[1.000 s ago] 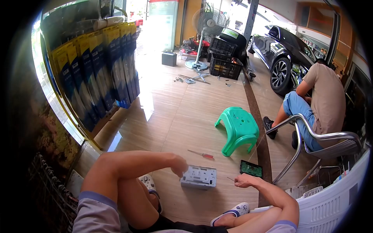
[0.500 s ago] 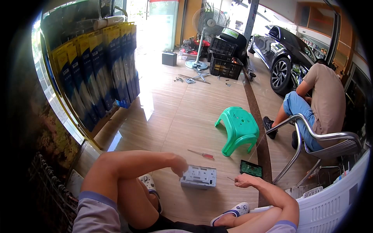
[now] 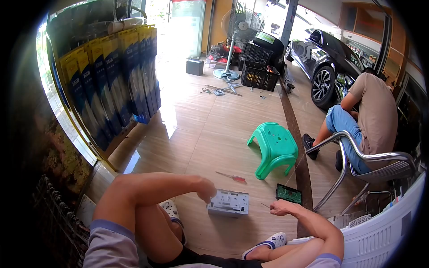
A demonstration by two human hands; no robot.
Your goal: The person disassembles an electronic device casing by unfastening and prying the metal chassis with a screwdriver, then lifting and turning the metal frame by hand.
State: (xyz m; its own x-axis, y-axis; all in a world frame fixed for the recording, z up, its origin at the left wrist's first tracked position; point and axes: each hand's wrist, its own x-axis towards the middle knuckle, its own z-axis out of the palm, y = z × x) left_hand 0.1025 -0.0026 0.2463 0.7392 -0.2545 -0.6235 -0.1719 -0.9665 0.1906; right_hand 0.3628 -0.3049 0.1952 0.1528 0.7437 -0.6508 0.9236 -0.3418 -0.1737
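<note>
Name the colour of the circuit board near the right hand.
Green; the circuit board shows best in the head view.

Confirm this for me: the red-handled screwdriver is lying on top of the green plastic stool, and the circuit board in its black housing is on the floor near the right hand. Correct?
Not quite: the head view shows the red-handled screwdriver on the floor, not on the green plastic stool. The circuit board is indeed on the floor near the right hand.
</note>
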